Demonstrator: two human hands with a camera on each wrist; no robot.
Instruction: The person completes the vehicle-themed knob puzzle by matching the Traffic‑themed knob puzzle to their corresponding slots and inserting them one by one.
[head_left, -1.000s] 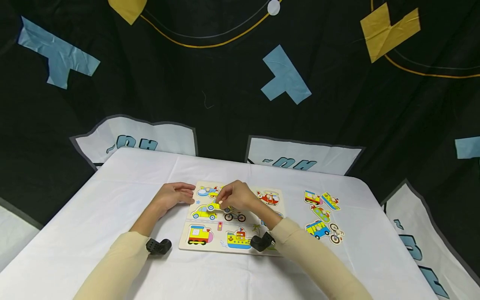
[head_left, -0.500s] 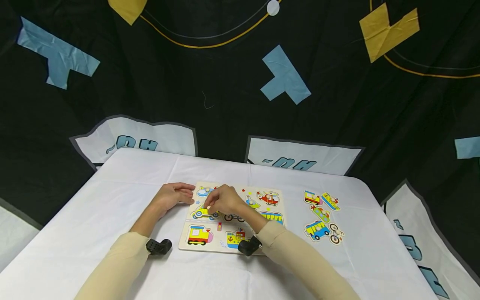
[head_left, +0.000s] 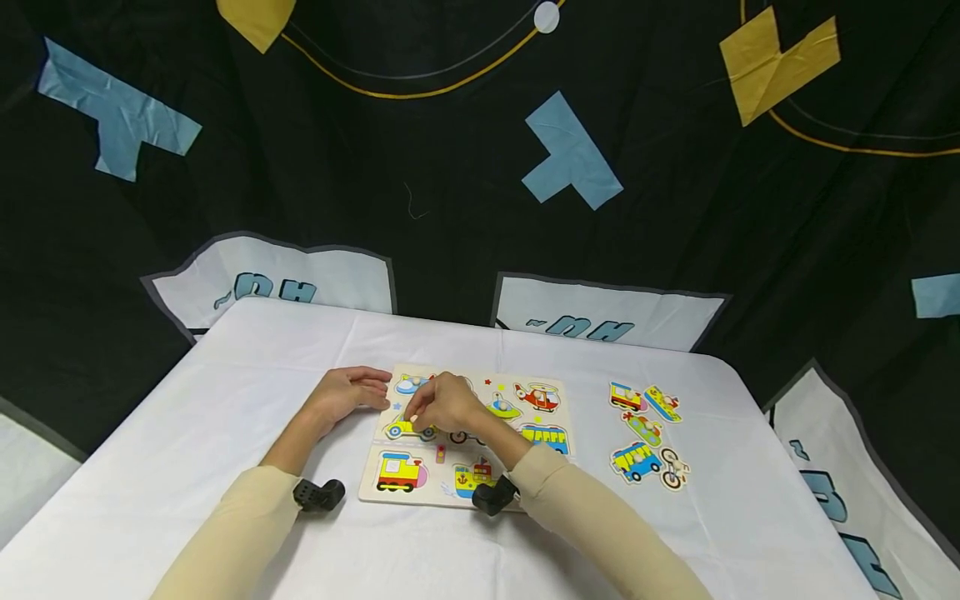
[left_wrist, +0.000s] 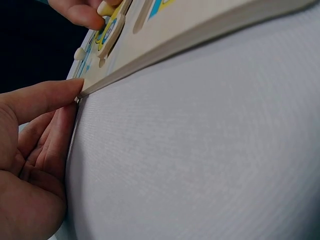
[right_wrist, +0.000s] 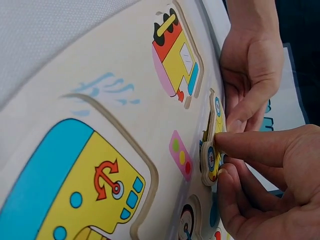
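My right hand (head_left: pixel 446 406) pinches a yellow car puzzle piece (right_wrist: pixel 211 159) by its small knob (left_wrist: pixel 105 9). The piece lies over the car picture in the left part of a wooden puzzle board (head_left: pixel 369 483), a little raised and off line with its recess in the right wrist view. Fingers partly cover it in the head view. My left hand (head_left: pixel 348 392) rests at the board's left edge, fingers loosely bent, fingertips touching the rim in the left wrist view. A plane piece (head_left: pixel 411 383) and a helicopter piece (head_left: pixel 537 397) sit along the board's far side.
Right of the board, loose pieces lie on the white cloth: a train (head_left: pixel 627 396), a ship (head_left: pixel 663 403), a green and red piece (head_left: pixel 643 428), a bus (head_left: pixel 636 462) and a bicycle (head_left: pixel 673 469). A black curtain (head_left: pixel 450 208) hangs behind the table.
My right hand has moved left and slightly nearer with the car piece, from beside the car picture to over it, then nearly stopped. My left hand has stayed at the board's edge.
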